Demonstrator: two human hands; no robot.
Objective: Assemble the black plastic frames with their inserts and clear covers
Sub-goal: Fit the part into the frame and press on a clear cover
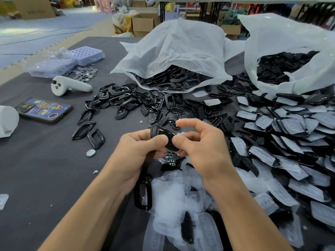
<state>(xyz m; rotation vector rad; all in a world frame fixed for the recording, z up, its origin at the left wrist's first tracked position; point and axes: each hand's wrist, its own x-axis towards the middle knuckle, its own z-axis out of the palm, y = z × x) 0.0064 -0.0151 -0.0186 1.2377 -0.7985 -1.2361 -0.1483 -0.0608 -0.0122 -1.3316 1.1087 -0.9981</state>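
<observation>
Black frame (161, 135) held above the table (36, 171), centre of view, between both hands. Left hand (137, 149) grips the frame's left end, thumb across the top, fingers curled under. Right hand (201, 144) pinches the right end with the thumb against the lower fingers, index finger lifted and free. A bit of clear cover (181, 134) shows at the pinch; cannot tell if it is seated in the frame.

Just below the hands: heap of loose clear covers (170, 198) with a few black parts mixed in. Beyond the hands: scattered black inserts (216, 121), then a pile of empty frames (117, 98). Two frames (89, 132) lie apart to the left, one coin cell (90, 152) near them. Right side: overlapping spread of covered black pieces (290, 134).

Far side: two white plastic bags, one (177, 49) spilling frames, one (282, 38) open on black parts. Left: white controller (70, 86), phone (43, 109), pile of coin cells (85, 72), blister tray (84, 54).
</observation>
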